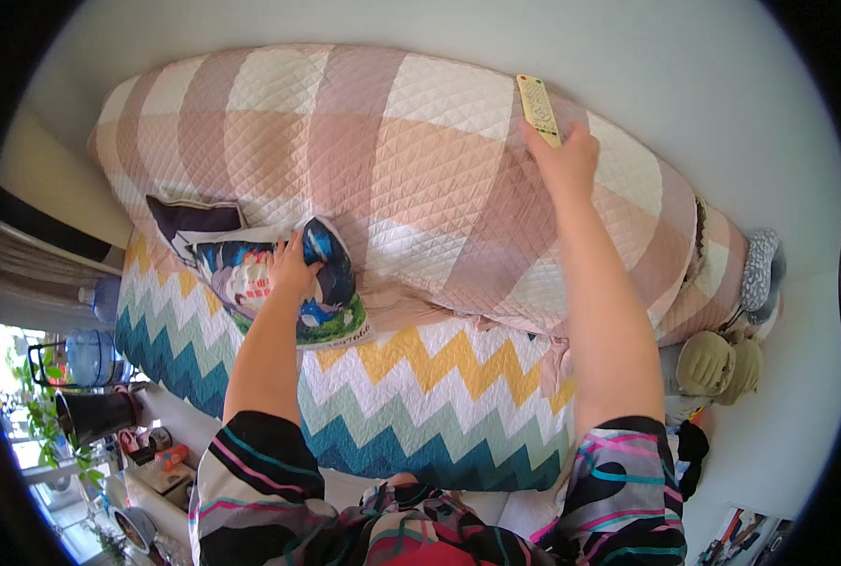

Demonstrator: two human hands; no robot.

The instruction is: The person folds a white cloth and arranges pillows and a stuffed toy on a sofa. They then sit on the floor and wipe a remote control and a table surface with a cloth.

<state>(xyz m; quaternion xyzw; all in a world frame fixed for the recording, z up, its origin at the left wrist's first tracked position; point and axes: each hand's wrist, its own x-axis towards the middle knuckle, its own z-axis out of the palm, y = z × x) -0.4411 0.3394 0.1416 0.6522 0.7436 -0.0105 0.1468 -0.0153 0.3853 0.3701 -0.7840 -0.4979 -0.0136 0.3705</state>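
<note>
My right hand (567, 157) is stretched toward the top of the sofa back and grips the lower end of a pale yellow remote control (537, 106). The remote lies along the upper edge of the plaid quilted sofa cover (427, 152). On the left, my left hand (294, 265) rests with its fingers spread on a printed cushion (332, 283), which leans against the sofa back. A dark cushion with a light border (198, 218) is behind it. Under the printed cushion the seat bears a zigzag-patterned quilt (427, 396).
Large clear water bottles (88, 357), a dark pot (95, 417) and a green plant (46, 403) stand at the left by a window. On the right are a patterned neck pillow (760, 272) and khaki caps (707, 362). A wall (731, 127) rises behind the sofa.
</note>
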